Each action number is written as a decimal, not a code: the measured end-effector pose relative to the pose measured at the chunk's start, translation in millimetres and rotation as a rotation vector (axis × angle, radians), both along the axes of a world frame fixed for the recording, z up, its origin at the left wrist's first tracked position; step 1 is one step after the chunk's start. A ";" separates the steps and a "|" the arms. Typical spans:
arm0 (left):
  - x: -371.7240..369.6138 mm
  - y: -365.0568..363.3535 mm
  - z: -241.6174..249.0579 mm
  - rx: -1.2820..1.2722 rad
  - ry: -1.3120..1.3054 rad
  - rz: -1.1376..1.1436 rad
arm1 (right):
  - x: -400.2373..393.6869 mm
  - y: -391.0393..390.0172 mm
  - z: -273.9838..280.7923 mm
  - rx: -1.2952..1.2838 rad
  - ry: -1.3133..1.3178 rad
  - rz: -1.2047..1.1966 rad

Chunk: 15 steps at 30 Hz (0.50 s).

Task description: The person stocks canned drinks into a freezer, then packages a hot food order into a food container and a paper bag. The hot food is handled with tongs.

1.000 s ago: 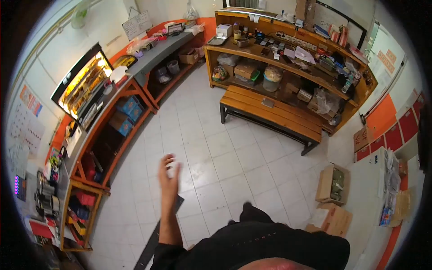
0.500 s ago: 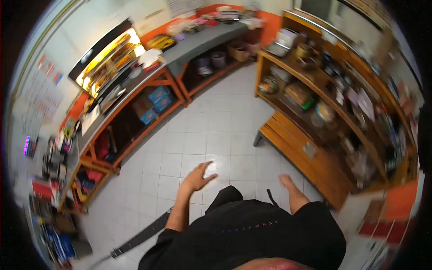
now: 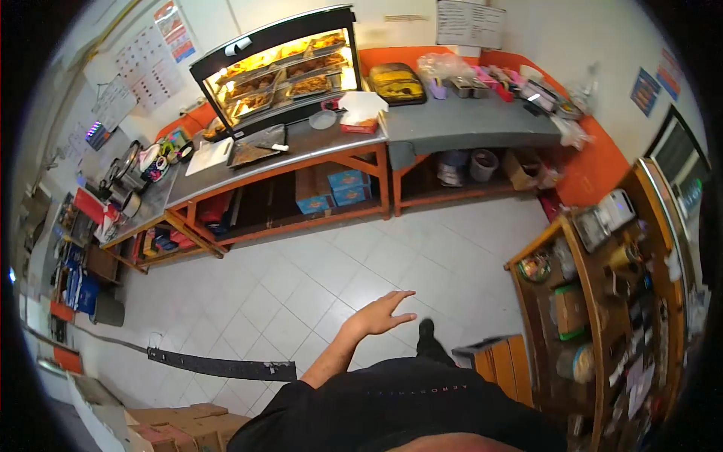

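My left hand hangs out in front of my body above the tiled floor. Its thumb and fingers are apart, and nothing is in them or touching them. Below and beyond it shows my dark shoe. My right hand is out of the picture. Farther ahead, a lit glass food warmer with several trays of fried food stands on a metal-topped counter. In front of the warmer lie a white cutting board, a dark tray and an open white food box.
A grey-topped table continues the counter to the right. Wooden shelves full of items and a wooden bench stand on my right. A black strip crosses the floor at left, and cardboard boxes are behind it.
My view has turned to the right, bringing the warmer and counter in front. My left hand stays open and appears farther right. My right hand has gone out of view.
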State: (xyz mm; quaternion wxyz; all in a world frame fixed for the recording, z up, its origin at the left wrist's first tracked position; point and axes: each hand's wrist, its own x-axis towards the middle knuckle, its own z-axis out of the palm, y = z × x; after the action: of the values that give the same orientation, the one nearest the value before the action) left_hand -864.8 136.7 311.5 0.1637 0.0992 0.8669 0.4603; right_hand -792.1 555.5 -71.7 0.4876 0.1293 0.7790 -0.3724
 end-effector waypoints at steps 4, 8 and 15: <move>-86.3 -37.5 -31.1 -0.108 -0.018 0.047 | -146.4 18.5 -59.3 0.083 0.266 0.372; -155.5 -87.9 -48.6 -0.393 -0.177 0.230 | -359.9 -58.1 30.4 0.164 0.243 -0.160; -269.8 -245.3 12.0 -0.115 0.110 0.725 | -721.0 -317.5 99.1 -0.471 0.666 -0.120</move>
State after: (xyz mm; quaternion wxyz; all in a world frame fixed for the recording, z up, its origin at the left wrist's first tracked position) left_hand -1134.6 -108.6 323.5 -0.0515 -0.1993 0.8776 0.4329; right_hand -1513.1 238.0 27.4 0.2027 -0.0681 0.7788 -0.5897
